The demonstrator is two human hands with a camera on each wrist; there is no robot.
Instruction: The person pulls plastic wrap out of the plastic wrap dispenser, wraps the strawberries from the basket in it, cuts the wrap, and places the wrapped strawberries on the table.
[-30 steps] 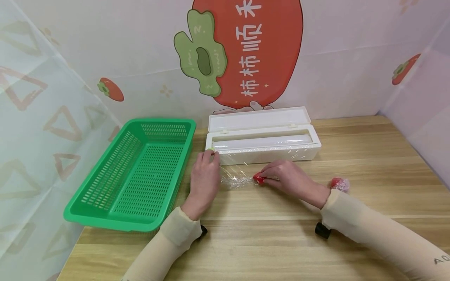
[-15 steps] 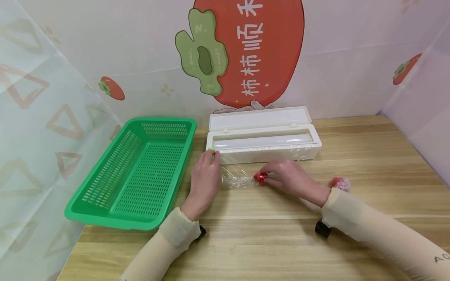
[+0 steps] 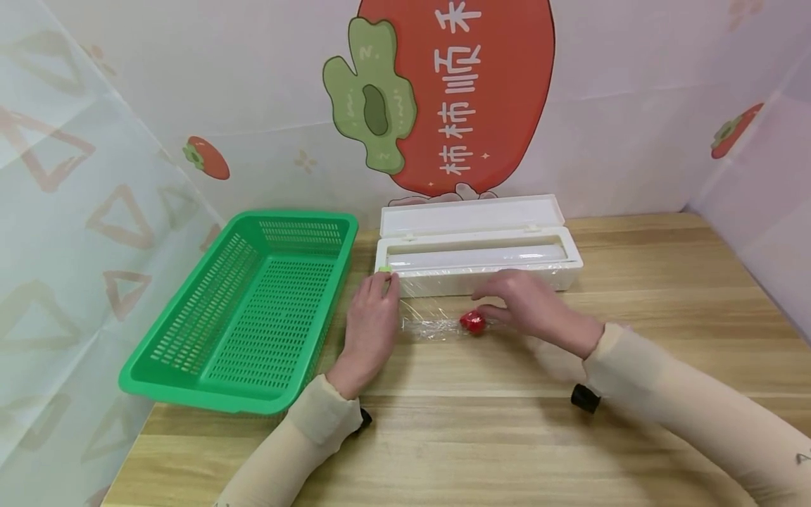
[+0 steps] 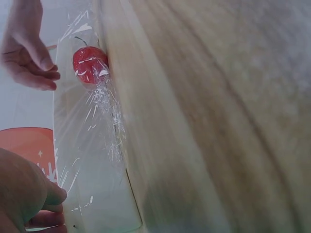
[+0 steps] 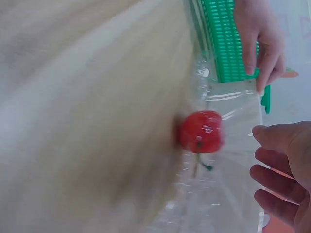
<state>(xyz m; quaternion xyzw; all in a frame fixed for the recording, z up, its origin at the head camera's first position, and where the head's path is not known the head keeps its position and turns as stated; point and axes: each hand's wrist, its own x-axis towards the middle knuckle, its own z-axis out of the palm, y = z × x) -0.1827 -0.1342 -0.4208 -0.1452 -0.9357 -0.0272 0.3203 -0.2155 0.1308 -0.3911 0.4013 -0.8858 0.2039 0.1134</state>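
Observation:
A small red pepper [image 3: 472, 322] with a thin green stem lies on a stretch of cling film [image 3: 437, 328], which runs forward from the white cling film box [image 3: 431, 284]. My left hand [image 3: 371, 320] is at the box's front left corner, thumb and fingers pinching at a small green slider [image 3: 384, 269]; the exact hold is partly hidden. Just above and to the right of the pepper is my right hand [image 3: 532, 310], fingers loosely bent and holding nothing. In the right wrist view the pepper [image 5: 201, 132] shows apart from those fingers.
A green slotted basket [image 3: 253, 317] stands at the left of the wooden table [image 3: 456, 436]. The box's lid [image 3: 472, 215] is raised, with a film roll [image 3: 478, 257] inside. A printed cloth wall [image 3: 621, 134] closes off the back.
My right hand has let go of the pepper and risen slightly, toward the box. The left hand stays at the box corner. The right sleeve now hides a wrapped red item seen earlier.

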